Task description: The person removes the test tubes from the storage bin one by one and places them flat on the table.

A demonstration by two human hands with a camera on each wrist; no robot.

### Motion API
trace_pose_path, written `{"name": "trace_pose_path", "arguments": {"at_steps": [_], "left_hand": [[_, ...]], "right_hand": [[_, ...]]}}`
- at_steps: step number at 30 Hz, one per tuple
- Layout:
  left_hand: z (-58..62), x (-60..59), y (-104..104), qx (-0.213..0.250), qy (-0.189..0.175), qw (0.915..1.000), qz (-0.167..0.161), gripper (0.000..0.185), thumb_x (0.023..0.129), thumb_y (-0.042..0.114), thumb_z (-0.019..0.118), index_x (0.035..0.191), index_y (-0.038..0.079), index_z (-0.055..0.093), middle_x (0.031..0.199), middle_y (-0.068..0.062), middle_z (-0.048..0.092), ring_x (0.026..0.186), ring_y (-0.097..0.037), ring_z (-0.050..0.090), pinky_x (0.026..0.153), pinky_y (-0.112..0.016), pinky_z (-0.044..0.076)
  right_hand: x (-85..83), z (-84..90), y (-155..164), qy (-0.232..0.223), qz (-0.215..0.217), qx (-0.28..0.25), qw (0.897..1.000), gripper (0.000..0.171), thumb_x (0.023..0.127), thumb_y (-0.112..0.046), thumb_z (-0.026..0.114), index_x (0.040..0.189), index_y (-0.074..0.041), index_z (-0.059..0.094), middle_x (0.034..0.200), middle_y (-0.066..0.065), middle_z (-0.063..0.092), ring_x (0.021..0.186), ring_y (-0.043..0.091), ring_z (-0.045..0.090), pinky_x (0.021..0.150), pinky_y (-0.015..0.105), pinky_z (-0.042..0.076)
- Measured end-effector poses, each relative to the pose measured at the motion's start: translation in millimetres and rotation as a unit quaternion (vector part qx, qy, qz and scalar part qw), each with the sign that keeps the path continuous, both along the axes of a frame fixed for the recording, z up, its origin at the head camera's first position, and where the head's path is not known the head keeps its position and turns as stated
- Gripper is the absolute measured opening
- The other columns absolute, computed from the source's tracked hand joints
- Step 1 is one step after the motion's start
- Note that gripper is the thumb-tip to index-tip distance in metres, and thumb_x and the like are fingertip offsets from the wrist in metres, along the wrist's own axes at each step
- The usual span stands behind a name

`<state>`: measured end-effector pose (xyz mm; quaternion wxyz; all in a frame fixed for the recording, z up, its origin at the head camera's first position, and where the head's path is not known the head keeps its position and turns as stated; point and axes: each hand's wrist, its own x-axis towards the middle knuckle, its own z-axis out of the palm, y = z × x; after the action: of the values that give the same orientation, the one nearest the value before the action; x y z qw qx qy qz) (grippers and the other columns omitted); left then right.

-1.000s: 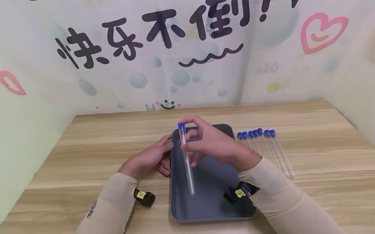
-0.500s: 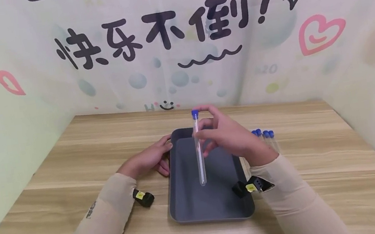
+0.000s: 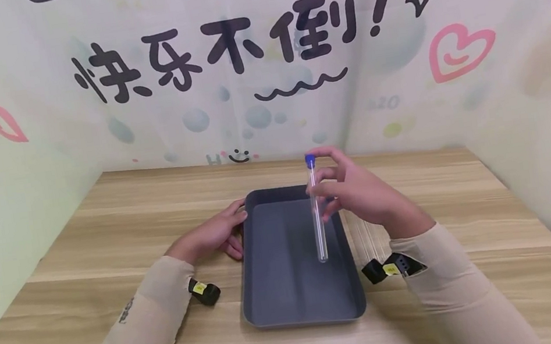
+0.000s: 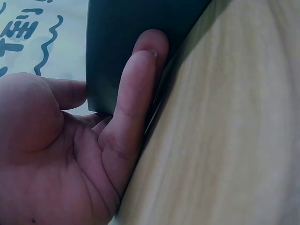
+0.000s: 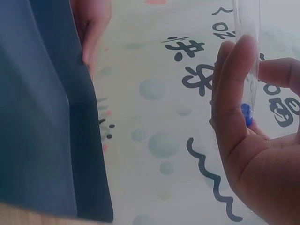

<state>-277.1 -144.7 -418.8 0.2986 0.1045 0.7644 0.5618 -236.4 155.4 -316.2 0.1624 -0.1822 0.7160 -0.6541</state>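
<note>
My right hand [image 3: 362,189] pinches a clear test tube [image 3: 317,219] by its upper part, one fingertip at the blue cap. The tube is upright, rounded end down, and overlaps the right part of a dark grey tray [image 3: 292,287] in the head view. In the right wrist view the tube's blue cap [image 5: 247,114] shows between the fingers. My left hand [image 3: 212,234] holds the tray by its far left side. The left wrist view shows fingers [image 4: 133,89] against the tray's outer wall, with the thumb at the rim.
Beyond the tray's right side, clear test tubes [image 3: 371,241] lie on the wooden table [image 3: 472,215], mostly hidden under my right hand and wrist. A printed cloth [image 3: 169,128] with large black characters hangs behind the table's back edge.
My right hand has carried the capped test tube rightward and slightly up in the head view, from the tray's left part to its right, covering the other tubes. The left hand stays at the tray.
</note>
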Motion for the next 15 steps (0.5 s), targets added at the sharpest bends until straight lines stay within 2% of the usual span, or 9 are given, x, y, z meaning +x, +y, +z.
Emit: {"name": "trace_pose_path", "arguments": {"at_steps": [9,15], "left_hand": [[-1.2,-1.7,-1.2,-0.001,-0.002,1.0,0.0,0.053,0.111,0.035,0.028,0.16,0.037,0.009,0.149,-0.027,0.036,0.074,-0.027,0.068,0.067,-0.039,0.063],[-0.9,-1.1,-2.3,-0.002,0.003,1.0,-0.008,0.054,0.111,0.035,0.027,0.161,0.034,0.007,0.155,-0.027,0.028,0.075,-0.027,0.068,0.068,-0.039,0.063]], "right_hand": [[4.4,-5.5,29.8,-0.009,-0.004,-0.011,1.0,0.057,0.096,0.002,0.058,0.141,-0.024,0.034,0.095,0.007,0.057,0.069,0.02,0.066,0.057,0.033,0.06],[7.8,-10.9,45.8,-0.006,-0.008,0.007,1.0,0.058,0.098,0.0,0.057,0.145,-0.022,0.031,0.094,0.005,0.057,0.069,0.018,0.065,0.059,0.033,0.06]]}}
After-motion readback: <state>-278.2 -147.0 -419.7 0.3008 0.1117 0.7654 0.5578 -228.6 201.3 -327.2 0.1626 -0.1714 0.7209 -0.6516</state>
